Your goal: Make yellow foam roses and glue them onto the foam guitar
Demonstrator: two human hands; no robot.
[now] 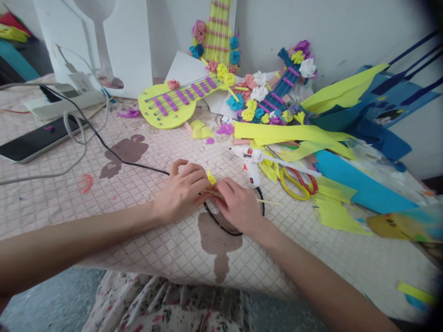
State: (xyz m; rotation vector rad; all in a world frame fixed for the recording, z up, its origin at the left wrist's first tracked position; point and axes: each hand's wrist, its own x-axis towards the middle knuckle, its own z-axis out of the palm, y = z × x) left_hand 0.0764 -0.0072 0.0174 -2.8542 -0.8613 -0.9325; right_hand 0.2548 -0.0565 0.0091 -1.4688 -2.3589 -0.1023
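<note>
A small bunched piece of yellow crepe paper (211, 179) shows between my fingertips, low over the table's middle. My left hand (185, 186) pinches it from the left, with the fingers curled. From the other side my right hand (240, 203) closes on it; the fingers cover most of the paper. A thin pale stick (270, 202) juts out to the right of my right hand; whether I hold it or it lies on the table, I cannot tell. Just beyond that hand lies a white hot glue gun (254, 173), its black cord (224, 229) looping beneath my hands.
Yellow-and-red-handled scissors (294, 184) lie among yellow paper strips (287, 131) and a blue sheet (360, 180). Paper guitars (173, 113) decorated with flowers stand at the back. To the left are a phone (38, 140) and a power strip (64, 103); cords cross the patterned tablecloth (152, 249).
</note>
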